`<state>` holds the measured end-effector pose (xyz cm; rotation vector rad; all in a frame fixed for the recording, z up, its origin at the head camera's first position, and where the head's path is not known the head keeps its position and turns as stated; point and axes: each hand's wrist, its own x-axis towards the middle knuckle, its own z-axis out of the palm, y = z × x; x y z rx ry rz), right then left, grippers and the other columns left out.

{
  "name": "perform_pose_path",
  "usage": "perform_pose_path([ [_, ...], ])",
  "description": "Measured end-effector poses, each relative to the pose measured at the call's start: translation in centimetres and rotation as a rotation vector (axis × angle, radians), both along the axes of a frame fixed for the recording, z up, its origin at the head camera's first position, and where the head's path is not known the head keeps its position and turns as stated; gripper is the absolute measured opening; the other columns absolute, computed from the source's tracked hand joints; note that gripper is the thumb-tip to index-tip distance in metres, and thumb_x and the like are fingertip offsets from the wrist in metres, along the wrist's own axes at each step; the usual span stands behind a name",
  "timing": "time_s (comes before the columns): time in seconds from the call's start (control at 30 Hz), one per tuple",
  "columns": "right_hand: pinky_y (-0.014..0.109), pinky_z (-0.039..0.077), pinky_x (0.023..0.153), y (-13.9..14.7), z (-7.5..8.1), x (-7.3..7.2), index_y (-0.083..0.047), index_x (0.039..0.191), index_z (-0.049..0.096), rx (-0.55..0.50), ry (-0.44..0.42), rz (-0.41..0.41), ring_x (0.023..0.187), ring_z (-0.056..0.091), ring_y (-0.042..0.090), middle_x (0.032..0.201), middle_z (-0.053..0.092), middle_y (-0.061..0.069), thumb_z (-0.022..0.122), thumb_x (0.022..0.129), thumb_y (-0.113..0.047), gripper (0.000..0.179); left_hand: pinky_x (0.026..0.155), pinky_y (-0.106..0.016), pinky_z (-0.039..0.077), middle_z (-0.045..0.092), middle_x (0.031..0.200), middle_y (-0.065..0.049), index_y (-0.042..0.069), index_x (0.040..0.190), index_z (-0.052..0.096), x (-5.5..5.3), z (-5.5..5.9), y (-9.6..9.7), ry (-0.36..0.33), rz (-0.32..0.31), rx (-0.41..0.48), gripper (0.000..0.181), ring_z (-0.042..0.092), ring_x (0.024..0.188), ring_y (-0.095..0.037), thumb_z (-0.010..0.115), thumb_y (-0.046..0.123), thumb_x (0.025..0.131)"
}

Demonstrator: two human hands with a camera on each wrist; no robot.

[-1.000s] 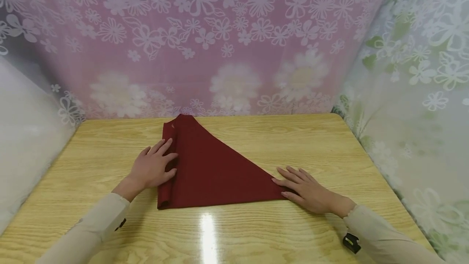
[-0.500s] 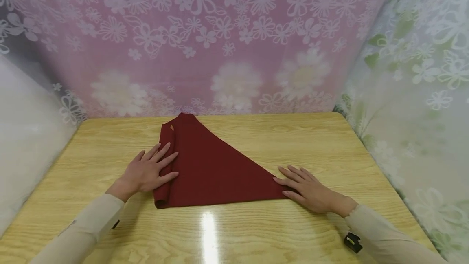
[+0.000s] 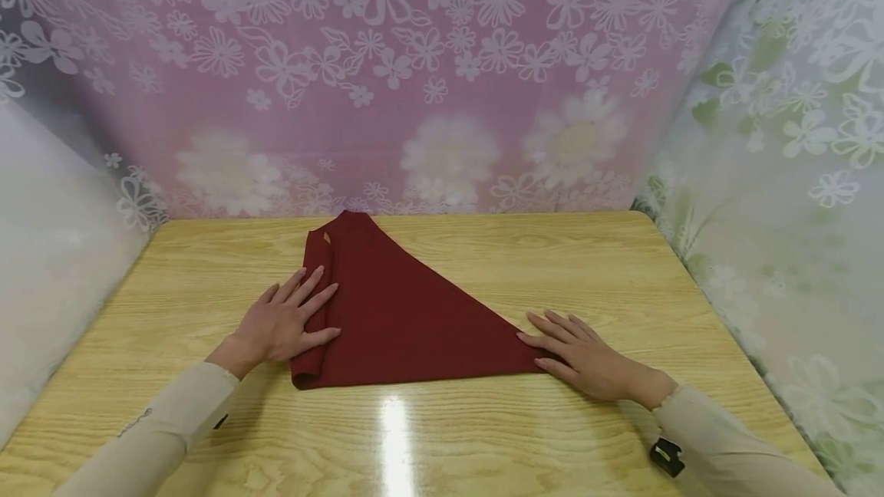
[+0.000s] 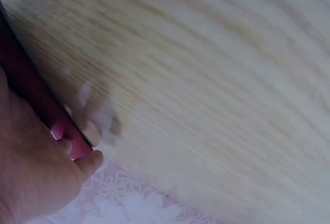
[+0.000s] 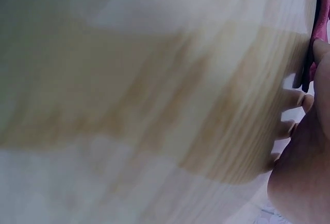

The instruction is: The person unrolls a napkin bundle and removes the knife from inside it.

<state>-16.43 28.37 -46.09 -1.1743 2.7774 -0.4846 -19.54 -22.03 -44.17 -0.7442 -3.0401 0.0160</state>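
Note:
A dark red cloth (image 3: pixel 414 313) lies on the table, tapering to a point on the right, its left edge folded over into a loose roll. Across that rolled edge my left hand (image 3: pixel 279 324) rests with fingers spread and straight. My right hand (image 3: pixel 590 359) lies at the cloth's right tip, fingers extended, the thumb and index finger touching the fabric. In the left wrist view the red cloth edge (image 4: pixel 38 92) runs beside the left hand (image 4: pixel 36 167). The right wrist view shows a strip of the cloth (image 5: pixel 320 20) by the right hand (image 5: pixel 307 152).
The wood-grain table (image 3: pixel 552 443) carries the cloth, whose top corner reaches its far edge. Behind stands a pink flowered curtain (image 3: pixel 442 83), with a pale flowered one (image 3: pixel 780 175) on the right and a white surface (image 3: pixel 55 251) on the left.
The left hand has shifted slightly left and toward me, spreading its fingers flatter over the roll, and the lower end of the roll moved a little left. The right hand stays at the tip.

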Motion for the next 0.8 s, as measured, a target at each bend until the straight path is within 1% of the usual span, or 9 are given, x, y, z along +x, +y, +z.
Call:
perform_pose_path([
  [0.17, 0.063, 0.015, 0.105, 0.0, -0.1, 0.0, -0.020, 0.144, 0.045, -0.021, 0.027, 0.012, 0.139, 0.021, 0.040, 0.154, 0.027, 0.013, 0.049, 0.101, -0.030, 0.045, 0.105, -0.058, 0.027, 0.018, 0.157, -0.011, 0.019, 0.150, 0.034, -0.1, -0.3, 0.0, -0.008, 0.008, 0.009, 0.080, 0.018, 0.141, -0.035, 0.042, 0.070, 0.089],
  [0.37, 0.065, 0.017, 0.102, 0.0, 0.1, 0.0, -0.019, 0.144, 0.047, -0.051, 0.036, 0.017, 0.137, 0.024, 0.043, 0.152, 0.029, 0.015, 0.049, 0.101, -0.027, 0.044, 0.104, -0.059, 0.027, 0.019, 0.157, -0.012, 0.018, 0.150, 0.035, -0.2, -0.6, -0.2, 0.004, 0.007, 0.032, 0.079, 0.019, 0.141, -0.036, 0.042, 0.068, 0.090],
  [0.57, 0.063, 0.014, 0.105, 0.0, 0.4, 0.0, -0.019, 0.145, 0.045, -0.012, 0.009, 0.007, 0.139, 0.021, 0.040, 0.154, 0.027, 0.013, 0.048, 0.101, -0.029, 0.045, 0.104, -0.059, 0.027, 0.018, 0.157, -0.013, 0.017, 0.150, 0.036, -0.4, -1.0, -0.3, 0.001, -0.001, 0.061, 0.077, 0.018, 0.141, -0.037, 0.042, 0.066, 0.091],
  [0.8, 0.063, 0.015, 0.106, 0.0, 0.6, -0.2, -0.020, 0.145, 0.044, 0.026, 0.001, 0.018, 0.139, 0.020, 0.041, 0.154, 0.025, 0.013, 0.047, 0.102, -0.031, 0.045, 0.105, -0.059, 0.027, 0.017, 0.157, -0.012, 0.018, 0.150, 0.036, -0.3, -1.0, -0.3, -0.021, 0.004, 0.061, 0.077, 0.016, 0.141, -0.036, 0.040, 0.067, 0.091],
])
